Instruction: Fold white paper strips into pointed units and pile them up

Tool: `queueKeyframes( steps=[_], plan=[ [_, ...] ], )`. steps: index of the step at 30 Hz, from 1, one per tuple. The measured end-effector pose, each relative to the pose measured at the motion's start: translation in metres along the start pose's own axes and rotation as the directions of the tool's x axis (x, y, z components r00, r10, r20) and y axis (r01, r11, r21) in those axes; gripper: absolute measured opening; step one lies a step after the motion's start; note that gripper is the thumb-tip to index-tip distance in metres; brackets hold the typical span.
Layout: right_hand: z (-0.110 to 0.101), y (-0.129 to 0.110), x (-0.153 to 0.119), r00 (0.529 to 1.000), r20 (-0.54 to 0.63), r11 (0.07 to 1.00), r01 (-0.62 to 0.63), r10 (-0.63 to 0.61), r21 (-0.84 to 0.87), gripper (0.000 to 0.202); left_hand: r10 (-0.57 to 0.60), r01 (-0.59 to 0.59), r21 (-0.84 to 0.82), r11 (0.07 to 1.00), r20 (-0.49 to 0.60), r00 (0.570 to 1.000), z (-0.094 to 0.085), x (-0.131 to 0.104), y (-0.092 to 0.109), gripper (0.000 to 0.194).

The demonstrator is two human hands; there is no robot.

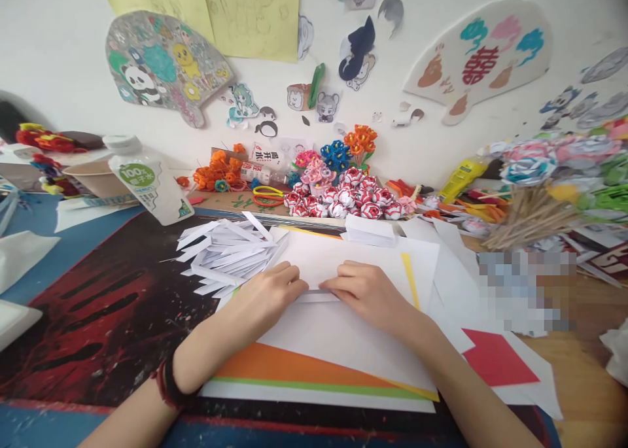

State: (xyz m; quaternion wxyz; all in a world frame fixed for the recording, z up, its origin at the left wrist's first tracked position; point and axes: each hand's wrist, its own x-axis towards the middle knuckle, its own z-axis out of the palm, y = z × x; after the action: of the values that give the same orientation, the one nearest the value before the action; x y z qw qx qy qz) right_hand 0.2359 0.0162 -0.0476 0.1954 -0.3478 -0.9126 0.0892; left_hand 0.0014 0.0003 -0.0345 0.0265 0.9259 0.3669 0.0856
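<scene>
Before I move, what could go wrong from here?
The left hand sits against the heap of folded white paper strips, so a sideways move might scatter it.

Both it and the right hand are at a narrow white paper strip; uneven pressure could crease it crooked.

The broad white paper sheet lies askew over an orange paper sheet, so these layers may slide.

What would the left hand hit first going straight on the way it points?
Most likely the fingertips of the right hand, facing the left hand across a small gap along the white paper strip; exact depth is unclear.
</scene>
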Motion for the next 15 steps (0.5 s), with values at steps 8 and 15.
queueKeyframes(
  steps=[8, 15],
  plan=[
    [0.0011, 0.0017, 0.0006, 1.0, -0.01, 1.0, 0.015, -0.015, 0.0, 0.029, 0.039, -0.042, 0.193, 0.98, 0.017, 0.999, -0.0024, 0.0006, -0.0014, 0.02],
    [0.0009, 0.0016, 0.0, 1.0, -0.008, 1.0, 0.01, -0.01, -0.006, 0.028, 0.152, -0.132, 0.347, 0.929, -0.032, 0.988, -0.0029, 0.0011, 0.001, 0.022]
  ],
)
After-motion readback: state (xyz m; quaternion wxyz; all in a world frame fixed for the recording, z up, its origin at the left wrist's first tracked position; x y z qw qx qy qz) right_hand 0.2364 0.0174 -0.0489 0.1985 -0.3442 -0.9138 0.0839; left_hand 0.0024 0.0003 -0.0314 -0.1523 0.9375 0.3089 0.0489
